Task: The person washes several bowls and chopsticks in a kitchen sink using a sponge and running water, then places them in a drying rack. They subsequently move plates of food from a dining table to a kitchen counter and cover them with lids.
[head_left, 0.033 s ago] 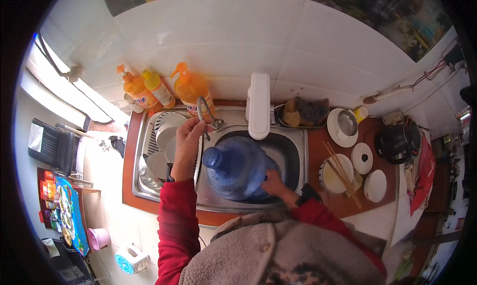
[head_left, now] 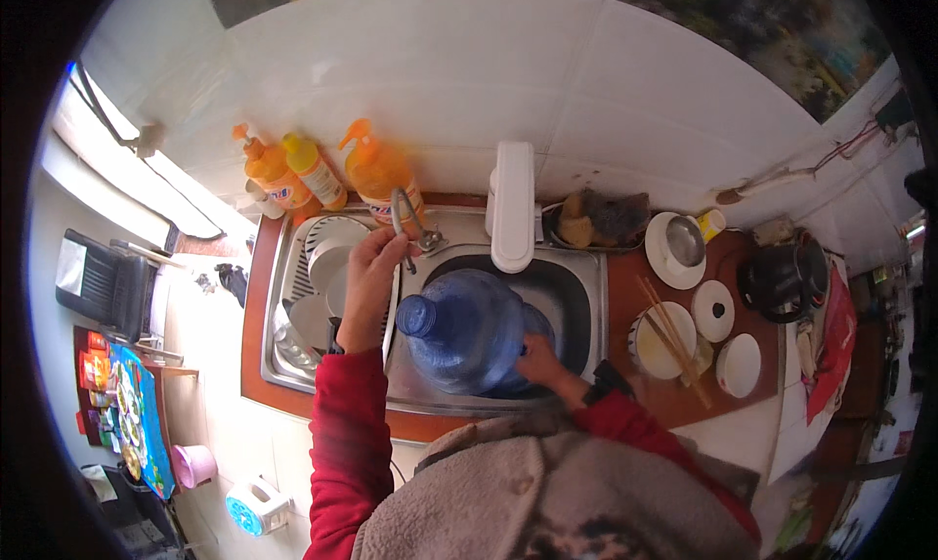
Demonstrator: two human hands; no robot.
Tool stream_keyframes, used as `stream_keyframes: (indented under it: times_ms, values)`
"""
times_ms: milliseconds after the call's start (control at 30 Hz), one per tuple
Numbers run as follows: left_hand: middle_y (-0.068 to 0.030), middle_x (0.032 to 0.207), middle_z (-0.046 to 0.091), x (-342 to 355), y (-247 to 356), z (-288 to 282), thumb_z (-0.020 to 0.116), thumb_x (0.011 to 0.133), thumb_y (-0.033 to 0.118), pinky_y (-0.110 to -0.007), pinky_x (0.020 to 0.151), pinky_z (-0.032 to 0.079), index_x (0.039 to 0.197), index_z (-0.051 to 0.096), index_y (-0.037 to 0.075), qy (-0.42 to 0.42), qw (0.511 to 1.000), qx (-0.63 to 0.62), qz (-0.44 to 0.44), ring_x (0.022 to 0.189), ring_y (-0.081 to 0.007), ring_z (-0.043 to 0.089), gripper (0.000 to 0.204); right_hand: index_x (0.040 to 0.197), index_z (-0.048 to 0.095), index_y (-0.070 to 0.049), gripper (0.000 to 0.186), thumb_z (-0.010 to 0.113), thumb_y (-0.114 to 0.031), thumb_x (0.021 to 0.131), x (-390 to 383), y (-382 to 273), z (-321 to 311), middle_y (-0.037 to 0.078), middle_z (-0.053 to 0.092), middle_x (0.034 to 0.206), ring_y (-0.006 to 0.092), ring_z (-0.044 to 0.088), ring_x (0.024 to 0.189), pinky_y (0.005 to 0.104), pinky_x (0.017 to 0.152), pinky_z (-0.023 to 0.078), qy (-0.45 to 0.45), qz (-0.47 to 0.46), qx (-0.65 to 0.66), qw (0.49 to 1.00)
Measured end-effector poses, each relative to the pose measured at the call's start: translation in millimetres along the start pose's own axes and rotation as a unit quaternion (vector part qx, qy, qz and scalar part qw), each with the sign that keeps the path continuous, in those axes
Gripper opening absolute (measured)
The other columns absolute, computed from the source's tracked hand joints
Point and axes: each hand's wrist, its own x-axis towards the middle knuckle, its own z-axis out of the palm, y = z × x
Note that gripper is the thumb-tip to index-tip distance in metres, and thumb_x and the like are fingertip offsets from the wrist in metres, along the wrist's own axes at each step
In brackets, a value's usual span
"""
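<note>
Where the jug lies: tilted, over the sink, neck leftward.
Jug look: translucent blue, round-shouldered.
Left hand: pinched on curved spout, sink's back-left.
Right hand: against jug; grip, cannot tell.

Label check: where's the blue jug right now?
Head view, centre: the blue jug is at the sink, between the left hand and right hand.

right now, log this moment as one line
left hand: holding thin curved grey metal spout | right hand: on translucent blue plastic water jug | jug: in metal sink, neck leftward
</note>
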Motion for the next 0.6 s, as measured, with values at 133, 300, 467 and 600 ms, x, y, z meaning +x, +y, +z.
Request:
stream_keyframes:
  times_ms: [133, 300, 467, 600]
  values:
    - [-0.0034, 0.081, 0.060, -2, 0, -3, 0.048, 0.085, 0.017, -0.021, 0.071, 0.041, 0.095, 0.058, -0.002, -0.048, 0.999, 0.005, -0.006, 0.074, -0.0079, 0.053, 0.024, 0.083, 0.057, 0.001, 0.023, 0.062, -0.010, 0.063, -8, 11, 2, 0.018, 0.057, 0.074, 0.0278, 0.056, 0.066, 0.0364, 0.060, 0.044, 0.016, -0.058, -0.010, 0.998]
    - [-0.0053, 0.082, 0.060, 0, -23, -12, 0.048, 0.085, 0.014, -0.024, 0.075, 0.042, 0.097, 0.058, -0.002, -0.087, 0.993, -0.073, -0.007, 0.079, -0.0111, 0.055, 0.023, 0.087, 0.056, 0.001, 0.024, 0.060, -0.010, 0.066, -14, 13, -9, 0.019, 0.057, 0.082, 0.0290, 0.055, 0.074, 0.0382, 0.065, 0.043, 0.004, -0.055, 0.007, 0.998]
    - [-0.0112, 0.079, 0.062, 24, -75, -21, 0.053, 0.080, 0.020, -0.033, 0.065, 0.047, 0.101, 0.058, 0.005, -0.077, 0.956, 0.269, 0.092, 0.073, -0.0224, 0.060, 0.026, 0.100, 0.054, 0.001, 0.034, 0.061, -0.013, 0.070, -25, 2, -21, 0.019, 0.057, 0.093, 0.0295, 0.055, 0.087, 0.0395, 0.075, 0.043, -0.011, -0.028, -0.056, 0.998]
    - [-0.0157, 0.079, 0.061, 40, -119, -12, 0.059, 0.074, 0.026, -0.042, 0.060, 0.047, 0.110, 0.052, 0.012, -0.055, 0.843, 0.514, 0.147, 0.070, -0.0330, 0.059, 0.040, 0.104, 0.053, 0.000, 0.038, 0.063, -0.017, 0.072, -31, -1, -27, 0.019, 0.057, 0.098, 0.0296, 0.056, 0.088, 0.0376, 0.075, 0.044, -0.028, 0.048, -0.038, 0.998]
